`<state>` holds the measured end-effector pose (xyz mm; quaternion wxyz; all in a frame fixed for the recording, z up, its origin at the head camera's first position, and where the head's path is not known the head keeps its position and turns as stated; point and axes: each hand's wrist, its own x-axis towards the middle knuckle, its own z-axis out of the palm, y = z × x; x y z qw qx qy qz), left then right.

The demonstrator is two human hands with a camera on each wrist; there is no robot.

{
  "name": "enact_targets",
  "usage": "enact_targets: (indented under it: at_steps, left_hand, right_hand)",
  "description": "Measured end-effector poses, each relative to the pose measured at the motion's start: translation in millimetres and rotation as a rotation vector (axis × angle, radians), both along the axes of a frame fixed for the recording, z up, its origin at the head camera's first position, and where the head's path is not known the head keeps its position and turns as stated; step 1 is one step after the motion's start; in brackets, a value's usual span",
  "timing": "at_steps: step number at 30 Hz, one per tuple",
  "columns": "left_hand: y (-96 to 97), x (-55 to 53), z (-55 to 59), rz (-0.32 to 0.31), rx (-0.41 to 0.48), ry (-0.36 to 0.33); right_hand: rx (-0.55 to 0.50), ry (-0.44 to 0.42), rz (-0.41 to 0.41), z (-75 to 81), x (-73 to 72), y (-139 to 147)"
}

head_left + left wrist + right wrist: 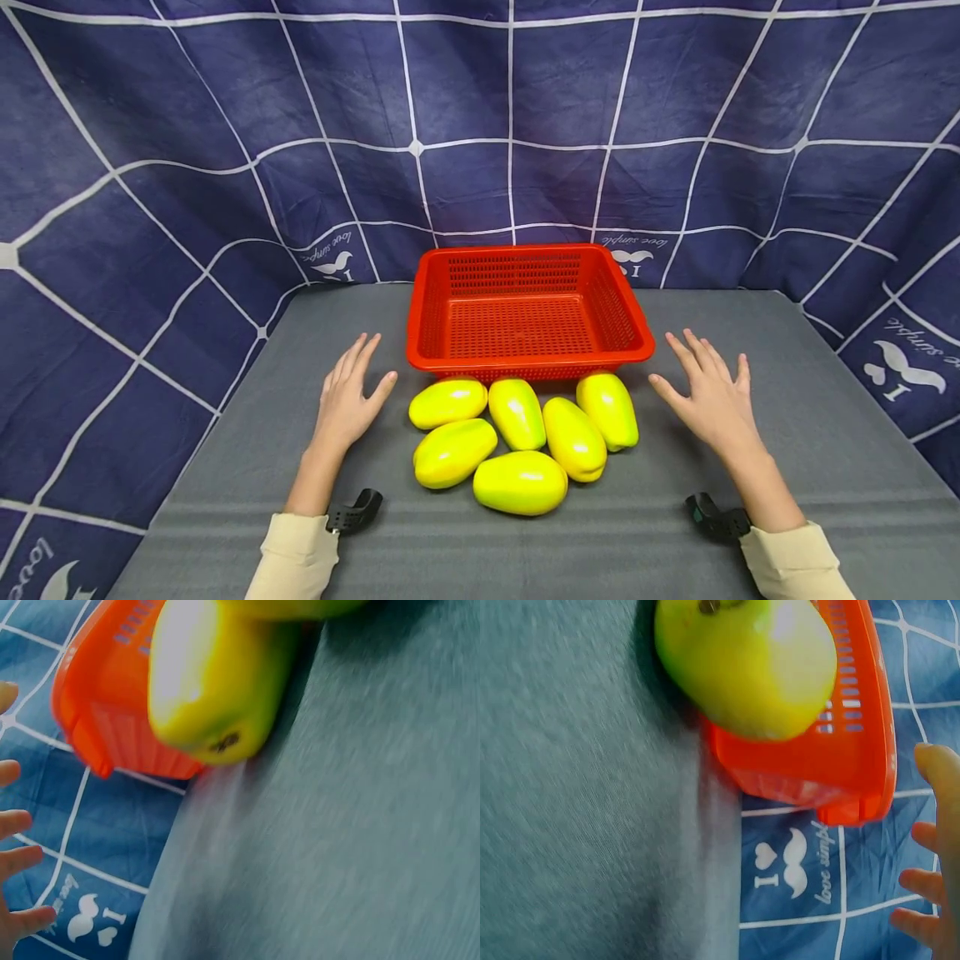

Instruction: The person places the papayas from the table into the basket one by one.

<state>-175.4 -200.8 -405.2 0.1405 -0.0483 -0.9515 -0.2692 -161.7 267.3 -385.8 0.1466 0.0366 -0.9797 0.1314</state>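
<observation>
Several yellow-green fruits, shaped like papayas (520, 483), lie in a loose cluster on the grey table. Just behind them stands a red plastic basket (517, 367) with slotted walls and nothing inside. My left hand (348, 400) is left of the cluster, fingers spread and holding nothing. On the other side, my right hand (712, 400) hovers with spread fingers near the basket's right front corner, also holding nothing. The left wrist view has one papaya (217, 682) close up before the basket (112, 705); the right wrist view has another papaya (742, 667).
The grey tabletop (585, 550) stretches around the fruit and under both arms. A dark blue cloth (465, 100) with white grid lines hangs behind and along both sides, close behind the basket. Each wrist wears a black strap mount (356, 510).
</observation>
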Motion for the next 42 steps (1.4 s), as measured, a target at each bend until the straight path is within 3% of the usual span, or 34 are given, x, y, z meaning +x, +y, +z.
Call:
enact_targets:
  at_steps: [7,14,24,32,39,42]
  left_hand:
    - [19.5,-1.2,-2.0,-0.038,0.061,0.049]
    - [34.6,-3.1,-6.3,-0.070,0.115,0.063]
    - [40.6,-7.7,-5.9,-0.072,0.180,0.077]
    - [46.7,-14.3,-4.9,-0.095,0.221,0.099]
    - [51.0,-22.4,-3.4,-0.130,0.250,0.169]
    - [52.9,-22.8,-4.4,-0.138,0.272,0.161]
  right_hand:
    - [-0.018,0.030,0.059,-7.0,6.2,-11.3]
    - [-0.085,0.006,0.103,-17.0,12.1,-20.9]
    - [-0.211,0.046,0.147,-29.1,22.4,-31.8]
    - [-0.299,0.003,0.161,-42.9,32.9,-45.0]
    - [-0.355,-0.047,0.157,-49.4,36.3,-53.0]
    - [-0.386,-0.067,0.150,-53.2,36.9,-55.7]
